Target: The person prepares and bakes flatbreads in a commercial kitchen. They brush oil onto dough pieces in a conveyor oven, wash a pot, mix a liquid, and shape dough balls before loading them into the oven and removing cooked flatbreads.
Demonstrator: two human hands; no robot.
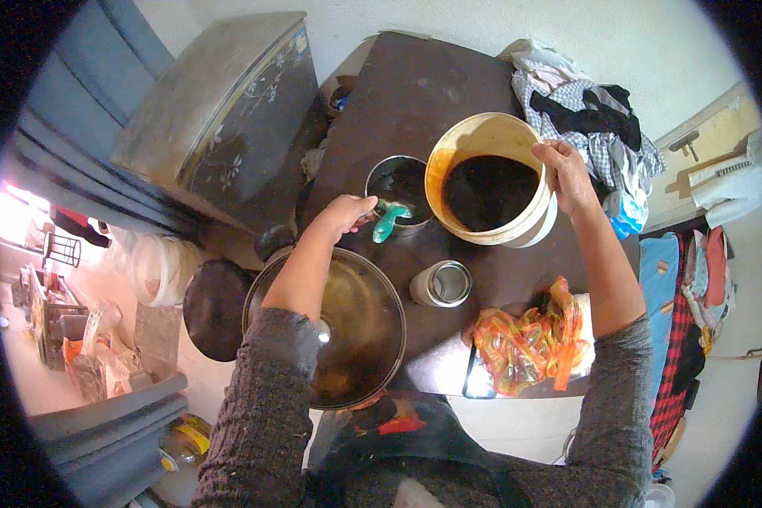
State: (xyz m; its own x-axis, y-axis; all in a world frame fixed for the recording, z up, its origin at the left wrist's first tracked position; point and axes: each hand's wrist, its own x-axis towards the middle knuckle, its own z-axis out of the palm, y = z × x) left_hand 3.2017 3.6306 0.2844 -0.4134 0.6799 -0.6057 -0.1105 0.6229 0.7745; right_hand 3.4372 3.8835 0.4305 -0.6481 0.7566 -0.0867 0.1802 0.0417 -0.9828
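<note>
My right hand [562,168] grips the right rim of a white plastic bucket [443,162], which is tilted and holds a dark liquid [492,190]. Just left of the bucket stands a round metal pot [369,179] with dark contents. At the pot's lower left rim is my left hand [349,214], with thumb and fingers closed on the rim. A green-handled utensil [388,223] leans over the pot's near edge beside those fingers; its far end is hidden in the pot. Nearer to me stands an open metal cup [427,286], with a large glass-lidded pan [362,330] to its left.
On the brown table [432,82], an orange-yellow plastic bag [521,349] lies by a phone [479,374] near the front edge. Clothes [571,108] are heaped at the back right. A refrigerator [228,114] stands to the left, and a round black stool [219,311] is beside the pan.
</note>
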